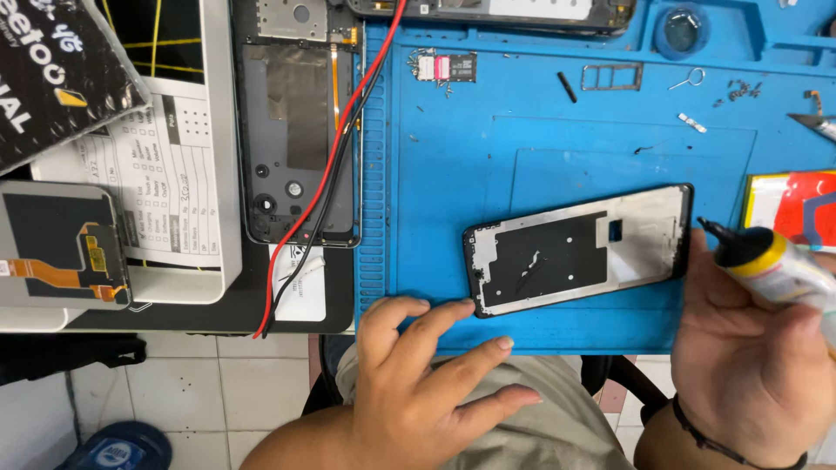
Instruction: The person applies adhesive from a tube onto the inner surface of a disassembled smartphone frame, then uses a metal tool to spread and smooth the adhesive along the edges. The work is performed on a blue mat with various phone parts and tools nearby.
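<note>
Head view: left hand [418,392] touches phone frame [579,252]; right hand [758,365] grips glue tube [775,265].

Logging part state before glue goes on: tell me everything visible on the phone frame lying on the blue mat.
The phone frame lies flat on the blue mat, inner side up, tilted with its right end higher. It has a thin black rim, a silvery metal-looking plate and a large black patch at its left-centre; the right part looks pale and bare. The left hand touches its lower left corner with a fingertip. The glue tube nozzle, held in the right hand, points at its right end, just apart.
</note>
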